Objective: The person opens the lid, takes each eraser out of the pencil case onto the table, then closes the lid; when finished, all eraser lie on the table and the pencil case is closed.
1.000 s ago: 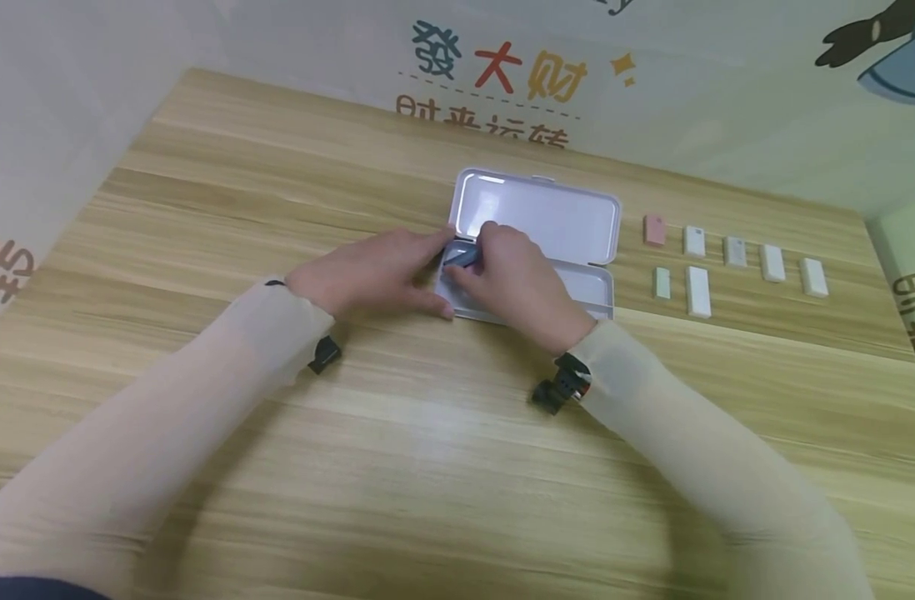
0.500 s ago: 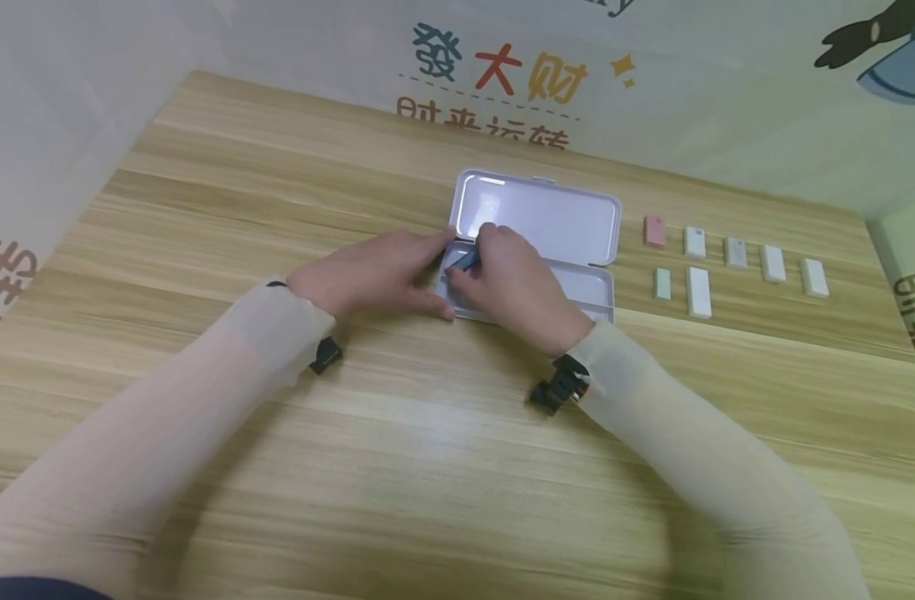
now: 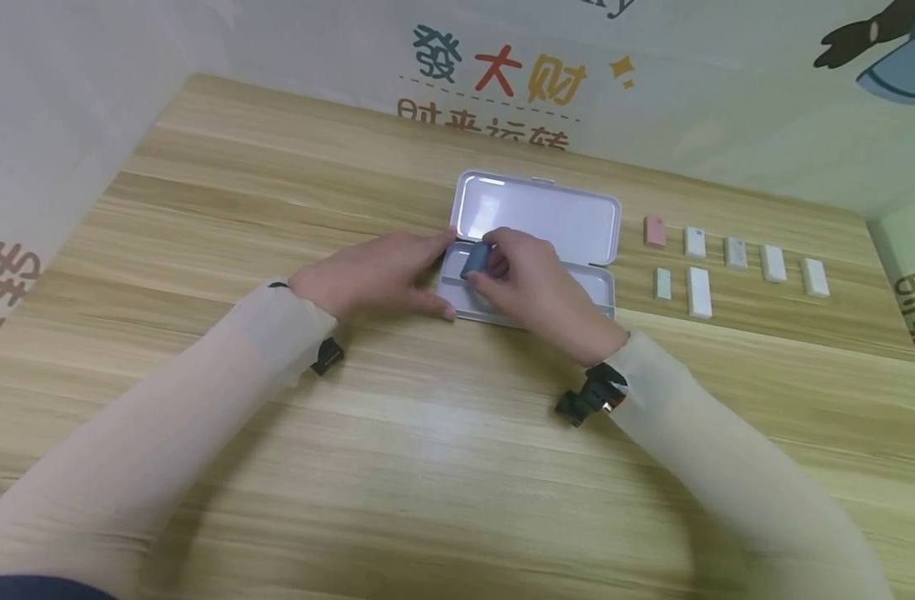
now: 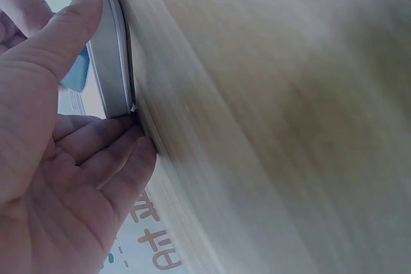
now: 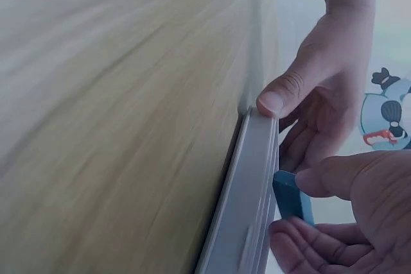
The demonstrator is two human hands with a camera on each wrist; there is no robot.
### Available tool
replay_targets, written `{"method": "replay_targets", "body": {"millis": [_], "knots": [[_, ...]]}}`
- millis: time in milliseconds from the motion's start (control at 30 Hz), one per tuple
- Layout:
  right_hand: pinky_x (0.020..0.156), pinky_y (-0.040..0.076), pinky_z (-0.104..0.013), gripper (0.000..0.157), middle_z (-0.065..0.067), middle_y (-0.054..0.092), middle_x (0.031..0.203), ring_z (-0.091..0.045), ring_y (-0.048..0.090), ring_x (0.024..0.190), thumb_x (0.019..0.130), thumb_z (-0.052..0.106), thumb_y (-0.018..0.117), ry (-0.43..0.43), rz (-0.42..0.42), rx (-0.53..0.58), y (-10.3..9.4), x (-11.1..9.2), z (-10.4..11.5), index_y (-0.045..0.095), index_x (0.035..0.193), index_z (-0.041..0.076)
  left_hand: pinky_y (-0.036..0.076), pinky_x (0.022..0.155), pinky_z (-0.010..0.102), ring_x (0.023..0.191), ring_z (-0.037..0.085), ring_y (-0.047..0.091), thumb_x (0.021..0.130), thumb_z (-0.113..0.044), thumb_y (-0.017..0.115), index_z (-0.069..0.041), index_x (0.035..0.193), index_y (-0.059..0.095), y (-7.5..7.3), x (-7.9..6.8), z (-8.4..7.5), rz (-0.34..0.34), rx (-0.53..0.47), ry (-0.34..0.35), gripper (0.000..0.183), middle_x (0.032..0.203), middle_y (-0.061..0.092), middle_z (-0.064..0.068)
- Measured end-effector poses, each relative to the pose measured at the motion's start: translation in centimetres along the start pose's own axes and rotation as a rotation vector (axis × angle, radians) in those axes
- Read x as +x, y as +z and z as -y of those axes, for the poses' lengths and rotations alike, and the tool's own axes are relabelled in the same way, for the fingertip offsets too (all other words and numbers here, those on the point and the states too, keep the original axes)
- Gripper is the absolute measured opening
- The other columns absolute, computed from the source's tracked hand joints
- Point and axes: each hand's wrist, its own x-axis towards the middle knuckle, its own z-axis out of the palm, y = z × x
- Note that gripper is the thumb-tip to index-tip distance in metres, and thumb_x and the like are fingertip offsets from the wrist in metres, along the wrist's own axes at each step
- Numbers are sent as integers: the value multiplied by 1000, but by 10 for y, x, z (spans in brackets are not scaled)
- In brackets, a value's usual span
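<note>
A pale lilac, hinged pencil case [image 3: 495, 317] lies open on the table, its lid [image 3: 536, 215] folded back toward the wall. My left hand [image 3: 378, 271] holds the left end of the case, thumb at the front corner and fingers at the back. In the left wrist view the fingertips [image 4: 144, 149] sit against the case's end. My right hand [image 3: 540, 279] pinches a small blue eraser-like block [image 3: 476, 260] between thumb and fingers, over the left part of the tray. The right wrist view shows the blue block tilted beside the case's rim. My right hand hides part of the tray.
Right of the case, small blocks lie in two rough rows: a pink block [image 3: 655, 232], several white and grey ones such as a tall white block [image 3: 699, 292], and a pale green block [image 3: 662, 283]. A printed wall [image 3: 315, 58] borders the table's back edge.
My right hand has drawn back slightly to the right and turned, and the blue block now stands more upright in its fingers. My left hand and the case have stayed put.
</note>
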Motion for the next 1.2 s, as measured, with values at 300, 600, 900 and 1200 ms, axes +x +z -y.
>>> {"method": "replay_targets", "body": {"millis": [300, 600, 900, 1200], "knots": [[95, 61, -43, 49, -21, 73, 109, -30, 71, 99, 97, 6, 71, -15, -92, 81, -19, -23, -25, 57, 142, -5, 39, 126, 43, 139, 21, 54, 87, -46, 84, -12, 166, 24, -1, 0, -1, 13, -12, -24, 105, 158, 52, 9], [99, 59, -32, 50, -22, 70, 114, -32, 68, 107, 100, 7, 68, 51, -122, 116, -49, -55, -50, 54, 148, 0, 44, 121, 41, 126, 20, 57, 88, -44, 84, -14, 162, 31, -1, -2, -2, 6, -25, -24, 96, 145, 60, 5], [83, 48, 1, 53, -19, 68, 110, 9, 58, 91, 99, -2, 66, 71, -221, 171, -78, -92, -94, 50, 149, -6, 42, 123, 42, 129, 20, 56, 88, -44, 84, -13, 164, 28, -2, -3, -2, 9, -13, -32, 100, 150, 57, 7], [78, 49, 1, 52, 31, 58, 95, 16, 58, 88, 99, -2, 65, 152, -289, 127, -106, -130, -138, 49, 148, -10, 42, 123, 43, 132, 20, 56, 88, -45, 83, -14, 164, 28, -2, -3, -2, 6, 0, -22, 99, 150, 58, 6]]}}
